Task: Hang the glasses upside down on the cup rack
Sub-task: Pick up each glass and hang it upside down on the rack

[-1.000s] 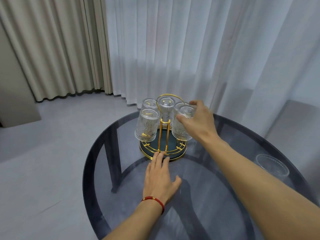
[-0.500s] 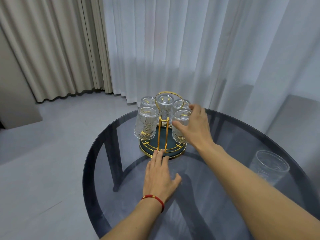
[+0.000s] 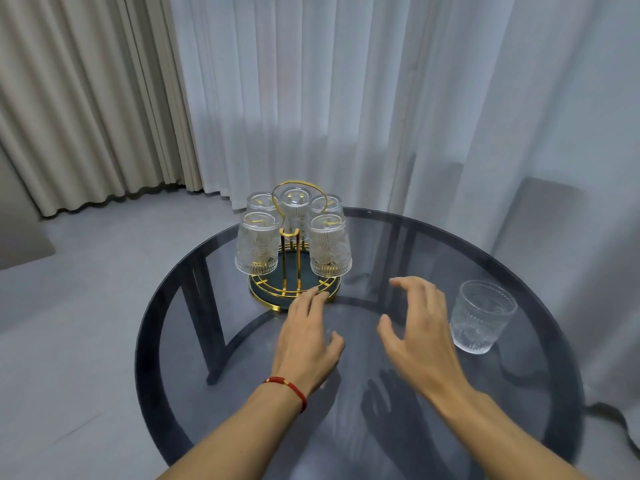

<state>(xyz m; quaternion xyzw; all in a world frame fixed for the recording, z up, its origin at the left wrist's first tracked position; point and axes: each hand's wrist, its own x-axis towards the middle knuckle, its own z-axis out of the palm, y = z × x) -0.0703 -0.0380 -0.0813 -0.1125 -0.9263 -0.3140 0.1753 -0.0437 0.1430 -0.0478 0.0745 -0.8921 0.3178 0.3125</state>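
Hands first: left hand (image 3: 304,337) lies flat, fingers straight, tips touching the cup rack (image 3: 294,292) base rim; right hand (image 3: 420,336) hovers spread, loosely curved, gripping nothing. Last glass (image 3: 482,317) stands upright just right of it on the glass table (image 3: 194,341). Five glasses already hang inverted. Risk — a careless sweep tips that glass, or seating it jolts the front right glass (image 3: 329,245) off its peg.

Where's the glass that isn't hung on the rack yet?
The loose glass stands upright on the round table, right of the right hand and the cup rack.
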